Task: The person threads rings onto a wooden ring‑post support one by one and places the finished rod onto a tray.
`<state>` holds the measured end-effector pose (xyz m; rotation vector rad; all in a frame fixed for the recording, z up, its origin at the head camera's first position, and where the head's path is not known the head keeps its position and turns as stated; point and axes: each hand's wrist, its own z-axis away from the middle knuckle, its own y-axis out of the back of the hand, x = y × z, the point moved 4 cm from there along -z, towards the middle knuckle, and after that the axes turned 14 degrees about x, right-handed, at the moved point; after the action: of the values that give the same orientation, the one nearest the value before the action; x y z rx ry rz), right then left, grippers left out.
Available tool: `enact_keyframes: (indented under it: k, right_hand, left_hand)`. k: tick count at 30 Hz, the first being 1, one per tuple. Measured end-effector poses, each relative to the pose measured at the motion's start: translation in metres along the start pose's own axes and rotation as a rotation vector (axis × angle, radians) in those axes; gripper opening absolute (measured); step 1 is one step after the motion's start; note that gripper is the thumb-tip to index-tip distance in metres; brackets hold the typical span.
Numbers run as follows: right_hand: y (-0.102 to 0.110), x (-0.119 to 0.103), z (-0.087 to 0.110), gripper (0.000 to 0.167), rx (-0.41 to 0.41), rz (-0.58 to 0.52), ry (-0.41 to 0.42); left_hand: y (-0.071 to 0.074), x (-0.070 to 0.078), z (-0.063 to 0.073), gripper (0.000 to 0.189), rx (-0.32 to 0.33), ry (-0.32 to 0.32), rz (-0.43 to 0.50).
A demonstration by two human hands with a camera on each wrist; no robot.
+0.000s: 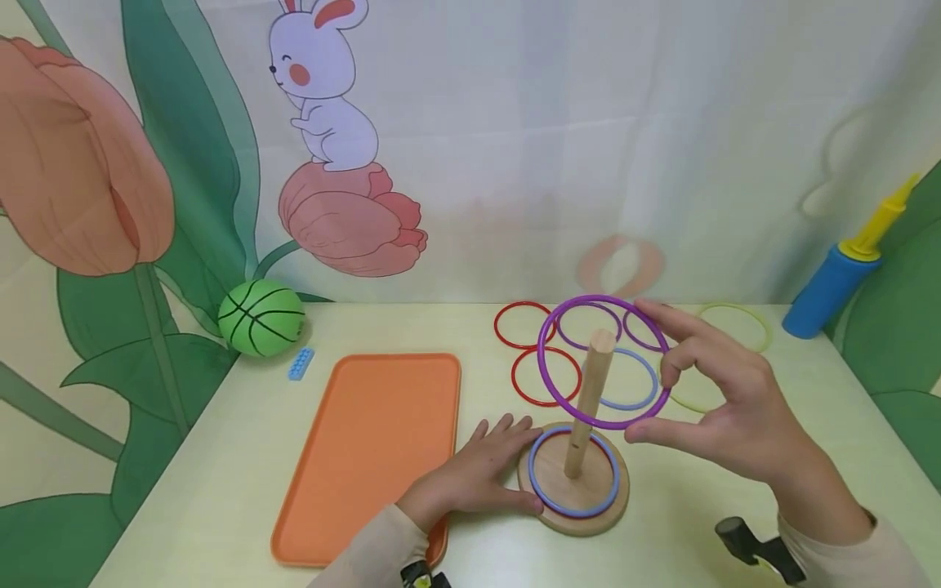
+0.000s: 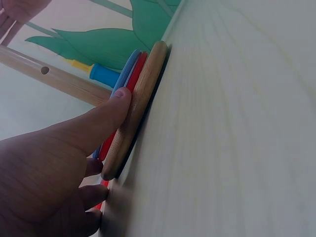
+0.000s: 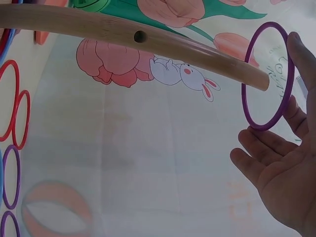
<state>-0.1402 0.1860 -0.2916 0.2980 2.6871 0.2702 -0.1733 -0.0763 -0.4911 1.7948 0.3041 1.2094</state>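
My right hand point(image 1: 724, 392) pinches a purple ring point(image 1: 541, 359) between thumb and fingers. It holds the ring tilted at the top of a wooden peg point(image 1: 599, 359). In the right wrist view the peg's tip point(image 3: 261, 80) lines up with the ring's opening; whether it has passed through, I cannot tell. The peg stands upright on a round wooden base point(image 1: 581, 528). Around its foot lie a blue ring point(image 1: 581, 514) and, beneath that, a red ring point(image 2: 134, 74). My left hand point(image 1: 481, 474) rests against the base's left side, fingers spread, thumb pressing the rim.
Behind the peg lie red rings point(image 1: 515, 384), purple rings, a blue ring point(image 1: 625, 407) and yellow-green rings point(image 1: 768, 331). An orange tray point(image 1: 382, 457) is left of the base. Farther left are a green ball point(image 1: 260, 318) and blue block point(image 1: 301, 364). A blue-yellow pump point(image 1: 831, 286) stands back right.
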Motion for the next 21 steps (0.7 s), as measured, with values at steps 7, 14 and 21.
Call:
enact_keyframes:
  k: [7,14,21]
  right_hand:
    - [-0.003,0.003,0.004,0.054,-0.016,-0.013,0.002]
    - [-0.007,0.006,0.008,0.052,-0.053,0.023,-0.040]
    - [-0.005,0.009,0.018,0.050,-0.067,0.048,-0.086]
  left_hand:
    - [-0.001,0.002,0.000,0.099,-0.004,0.012,-0.007]
    - [-0.001,0.000,0.000,0.098,0.011,0.003,-0.012]
    - [-0.002,0.002,-0.001,0.098,0.005,0.002,-0.007]
